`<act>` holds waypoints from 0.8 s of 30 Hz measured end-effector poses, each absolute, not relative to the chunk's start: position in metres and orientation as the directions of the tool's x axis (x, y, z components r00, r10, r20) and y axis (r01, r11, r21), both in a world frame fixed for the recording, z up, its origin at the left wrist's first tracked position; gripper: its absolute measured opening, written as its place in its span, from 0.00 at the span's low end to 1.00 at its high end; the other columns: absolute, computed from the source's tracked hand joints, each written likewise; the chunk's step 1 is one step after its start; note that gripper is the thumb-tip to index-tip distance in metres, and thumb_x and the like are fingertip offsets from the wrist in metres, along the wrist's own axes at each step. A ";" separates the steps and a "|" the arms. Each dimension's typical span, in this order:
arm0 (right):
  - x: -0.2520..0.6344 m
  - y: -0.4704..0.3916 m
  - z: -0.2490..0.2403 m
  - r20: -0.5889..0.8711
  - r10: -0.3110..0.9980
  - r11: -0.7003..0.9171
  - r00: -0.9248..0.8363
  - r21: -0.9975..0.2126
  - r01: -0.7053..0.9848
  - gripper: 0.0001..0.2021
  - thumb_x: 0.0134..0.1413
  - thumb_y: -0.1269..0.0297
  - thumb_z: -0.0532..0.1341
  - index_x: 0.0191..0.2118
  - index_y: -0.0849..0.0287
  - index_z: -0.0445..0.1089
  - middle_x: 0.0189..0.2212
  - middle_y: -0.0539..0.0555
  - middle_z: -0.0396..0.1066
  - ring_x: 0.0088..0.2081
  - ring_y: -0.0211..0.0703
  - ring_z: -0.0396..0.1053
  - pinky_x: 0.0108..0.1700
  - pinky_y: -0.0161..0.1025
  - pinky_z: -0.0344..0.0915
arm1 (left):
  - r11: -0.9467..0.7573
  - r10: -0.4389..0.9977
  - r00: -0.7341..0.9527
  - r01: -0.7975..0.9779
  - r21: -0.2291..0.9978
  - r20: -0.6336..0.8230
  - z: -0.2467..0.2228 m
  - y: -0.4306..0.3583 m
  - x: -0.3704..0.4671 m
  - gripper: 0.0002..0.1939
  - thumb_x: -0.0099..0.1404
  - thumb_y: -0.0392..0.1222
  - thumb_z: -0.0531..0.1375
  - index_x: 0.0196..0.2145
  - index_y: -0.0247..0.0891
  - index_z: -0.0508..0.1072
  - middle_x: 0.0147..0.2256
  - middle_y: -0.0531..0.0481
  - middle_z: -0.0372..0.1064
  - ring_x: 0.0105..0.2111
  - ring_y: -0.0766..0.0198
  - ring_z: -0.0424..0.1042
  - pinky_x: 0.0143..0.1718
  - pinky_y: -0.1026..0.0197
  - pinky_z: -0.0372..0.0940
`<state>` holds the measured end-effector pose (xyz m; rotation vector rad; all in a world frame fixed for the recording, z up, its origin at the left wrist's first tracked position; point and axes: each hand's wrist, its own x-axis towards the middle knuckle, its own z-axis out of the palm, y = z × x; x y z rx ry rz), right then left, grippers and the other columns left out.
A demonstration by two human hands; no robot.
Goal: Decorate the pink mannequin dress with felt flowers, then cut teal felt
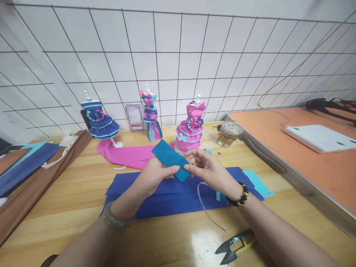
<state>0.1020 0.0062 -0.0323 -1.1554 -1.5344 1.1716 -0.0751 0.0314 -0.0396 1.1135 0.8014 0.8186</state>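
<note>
Between my two hands is a folded teal strip [167, 154], slanting down to the right; whether it is cloth or crepe paper I cannot tell. My left hand [157, 172] grips its lower left edge, thumb on top. At its right end my right hand [204, 163] pinches it between thumb and fingers. Beneath them lies a wide dark blue sheet [167, 204] with folds. A light blue piece [258, 183] sticks out at its right end, and a thin pale strip [204, 204] curls over its front edge. Thread snips [236, 246] rest near my right forearm.
Small dress forms in a blue dress [101, 120], a pink and blue dress [151, 116] and a pink dress [190, 128] stand along the back. A pink sheet [128, 155], a lidded cup [228, 134] and brown material [44, 185] surround the work. An orange surface [258, 133] adjoins at right.
</note>
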 end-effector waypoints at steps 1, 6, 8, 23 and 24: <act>0.102 0.006 -0.032 0.097 0.976 0.128 -0.192 -0.979 0.158 0.17 0.48 0.60 0.62 0.43 0.59 0.61 0.23 0.46 0.60 0.24 0.34 0.62 0.28 0.34 0.62 | 0.246 0.868 0.474 -0.149 0.958 -0.149 -0.039 0.032 -0.075 0.17 0.48 0.42 0.66 0.37 0.33 0.73 0.35 0.44 0.74 0.36 0.57 0.72 0.37 0.56 0.66; 0.102 0.005 -0.031 0.087 0.977 0.115 -0.194 -0.984 0.139 0.18 0.47 0.60 0.63 0.44 0.60 0.61 0.22 0.45 0.59 0.24 0.34 0.61 0.27 0.34 0.60 | 0.254 0.867 0.471 -0.143 0.956 -0.160 -0.036 0.034 -0.075 0.14 0.48 0.41 0.66 0.34 0.32 0.73 0.29 0.48 0.73 0.29 0.63 0.71 0.32 0.61 0.65; 0.102 0.005 -0.031 0.084 0.977 0.116 -0.195 -0.981 0.157 0.18 0.47 0.60 0.63 0.44 0.60 0.63 0.23 0.46 0.59 0.25 0.35 0.60 0.28 0.34 0.60 | 0.229 0.873 0.466 -0.139 0.963 -0.141 -0.036 0.034 -0.076 0.12 0.48 0.40 0.66 0.32 0.33 0.73 0.26 0.51 0.72 0.26 0.67 0.69 0.29 0.65 0.64; 0.103 0.005 -0.025 -0.075 0.965 -0.048 -0.252 -0.992 0.113 0.13 0.45 0.57 0.64 0.32 0.62 0.67 0.21 0.46 0.61 0.21 0.30 0.57 0.23 0.31 0.57 | 0.164 0.814 0.556 0.061 0.985 -0.170 -0.031 0.030 -0.077 0.11 0.48 0.41 0.66 0.27 0.33 0.70 0.22 0.54 0.67 0.22 0.69 0.65 0.24 0.66 0.61; 0.103 0.005 -0.025 -0.075 0.966 -0.047 -0.248 -0.992 0.114 0.13 0.44 0.58 0.64 0.31 0.63 0.67 0.20 0.46 0.61 0.21 0.30 0.57 0.23 0.31 0.56 | 0.176 0.809 0.560 0.064 0.982 -0.181 -0.031 0.030 -0.077 0.11 0.48 0.42 0.66 0.26 0.33 0.70 0.22 0.53 0.67 0.22 0.69 0.65 0.23 0.66 0.61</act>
